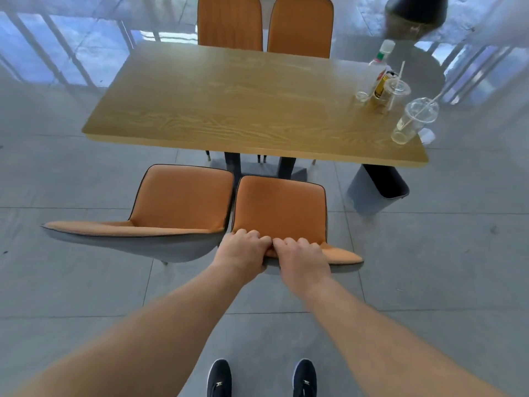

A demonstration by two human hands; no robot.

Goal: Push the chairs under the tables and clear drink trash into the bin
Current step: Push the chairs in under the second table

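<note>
Two orange chairs stand on my side of the wooden table [229, 110], both pulled out from it. My left hand [243, 249] and my right hand [300, 253] grip the top of the backrest of the right chair [280, 207], side by side. The left chair [183, 196] stands untouched beside it. On the table's right end stand a clear bottle [378, 67], a yellow can [382, 87] and two clear plastic cups with straws [412, 118]. A grey bin [378, 187] sits on the floor under the table's near right corner.
Two more orange chairs [229, 24] are tucked in at the far side of the table. Grey tiled floor surrounds everything. A dark round base [415, 12] stands at the far right. My two dark shoes [219, 379] show at the bottom.
</note>
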